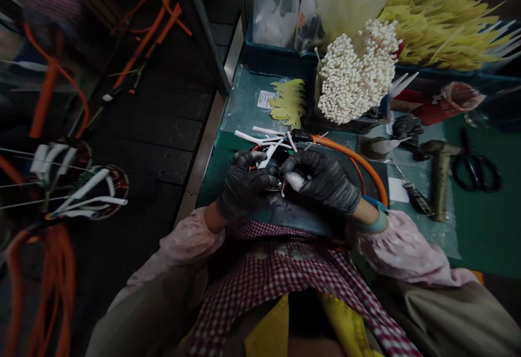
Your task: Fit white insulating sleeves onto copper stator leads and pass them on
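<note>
Both my hands wear dark grey knit gloves and meet over the green work mat. My left hand grips a bunch of white-sleeved wires close to their black core. My right hand pinches a short white sleeve against the same bunch. An orange cable curves away from the wires to the right, and a black connector sits at its end. My fingers hide the point where the wires join.
A dense bundle of white-tipped sticks and yellow strips lie ahead. Black-handled scissors, a screwdriver and a dark glove lie to the right. Orange cable harnesses lie on the dark floor to the left.
</note>
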`<state>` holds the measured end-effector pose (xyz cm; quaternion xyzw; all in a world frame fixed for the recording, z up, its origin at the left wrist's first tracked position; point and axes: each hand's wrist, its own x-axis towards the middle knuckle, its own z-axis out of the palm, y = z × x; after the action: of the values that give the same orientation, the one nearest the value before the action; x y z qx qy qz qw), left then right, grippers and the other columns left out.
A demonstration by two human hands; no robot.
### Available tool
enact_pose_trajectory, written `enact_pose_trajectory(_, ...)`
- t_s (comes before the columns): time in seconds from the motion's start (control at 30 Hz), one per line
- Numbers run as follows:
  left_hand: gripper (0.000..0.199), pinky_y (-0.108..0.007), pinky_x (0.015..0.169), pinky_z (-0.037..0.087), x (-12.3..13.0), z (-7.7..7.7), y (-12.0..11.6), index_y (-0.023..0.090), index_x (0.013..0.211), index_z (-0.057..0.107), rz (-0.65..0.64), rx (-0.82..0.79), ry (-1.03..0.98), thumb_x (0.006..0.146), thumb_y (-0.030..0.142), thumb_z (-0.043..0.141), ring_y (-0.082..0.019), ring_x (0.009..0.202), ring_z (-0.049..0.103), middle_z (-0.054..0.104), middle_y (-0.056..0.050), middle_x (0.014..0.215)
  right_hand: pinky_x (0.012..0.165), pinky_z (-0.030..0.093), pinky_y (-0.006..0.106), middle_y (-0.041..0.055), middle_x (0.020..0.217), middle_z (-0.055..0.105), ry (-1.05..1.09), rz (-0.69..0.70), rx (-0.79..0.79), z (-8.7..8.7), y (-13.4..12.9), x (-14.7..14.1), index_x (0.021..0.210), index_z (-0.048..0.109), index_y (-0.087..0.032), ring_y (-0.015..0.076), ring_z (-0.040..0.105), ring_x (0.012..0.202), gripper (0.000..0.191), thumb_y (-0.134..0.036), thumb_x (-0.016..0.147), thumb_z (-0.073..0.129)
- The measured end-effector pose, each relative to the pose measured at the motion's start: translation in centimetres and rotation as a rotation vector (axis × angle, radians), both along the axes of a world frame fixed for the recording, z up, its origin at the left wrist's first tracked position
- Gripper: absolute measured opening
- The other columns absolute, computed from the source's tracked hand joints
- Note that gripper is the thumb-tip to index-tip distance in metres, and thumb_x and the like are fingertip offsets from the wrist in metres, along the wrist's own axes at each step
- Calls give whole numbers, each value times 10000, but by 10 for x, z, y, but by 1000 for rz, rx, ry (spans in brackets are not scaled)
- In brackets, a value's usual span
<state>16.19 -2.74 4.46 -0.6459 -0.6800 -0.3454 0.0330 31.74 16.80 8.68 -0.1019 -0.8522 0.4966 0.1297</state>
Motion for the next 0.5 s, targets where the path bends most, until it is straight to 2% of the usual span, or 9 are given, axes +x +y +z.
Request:
enact_pose_trajectory(0.1, 178, -539, 1115, 525, -1, 1, 0, 308, 1009, 793, 3, 17, 7, 967, 480, 792, -332, 1303, 689, 839, -28, 1064, 805, 675, 406, 33, 947, 837, -8, 19, -2, 0, 3, -2, 1004, 825, -272, 247, 786, 845, 119, -325, 958, 729)
enact_pose_trajectory(0.23, 220, -539, 1097, 537, 0, -3, 2, 296, 997, 818, 33, 23, 55, 960, 513, 813, -332, 1287, 709, 839, -47, 1112, 763, 679, 398, 34, 909, 836, 22, 82, 38, 0, 4, 2, 993, 815, -269, 240, 780, 798, 116, -272, 967, 701)
enact_pose_trajectory(0.37, 209, -520, 1155, 503, 6, -12, 5, 344, 1010, 837, 36, 11, 53, 929, 536, 857, -312, 1311, 699, 850, 1, 992, 709, 697, 420, 77, 994, 860, 256, 243, 280, -7, 1, 19, 1064, 827, -293, 274, 824, 830, 170, -221, 991, 691)
enact_pose_trajectory(0.43, 236, -516, 1169, 488, 7, -16, 7, 356, 1014, 844, 15, -26, 68, 936, 579, 855, -309, 1330, 689, 857, 7, 1013, 660, 702, 435, 89, 1008, 863, 337, 208, 348, -10, 3, 23, 1096, 820, -325, 300, 838, 821, 217, -189, 976, 702)
enact_pose_trajectory(0.5, 278, -530, 1193, 465, 6, -18, 10, 358, 1001, 850, 9, -71, 86, 946, 631, 840, -314, 1338, 688, 861, -1, 1045, 609, 696, 427, 68, 935, 854, 324, 143, 319, -8, 7, 20, 1046, 792, -339, 302, 830, 762, 227, -153, 950, 703)
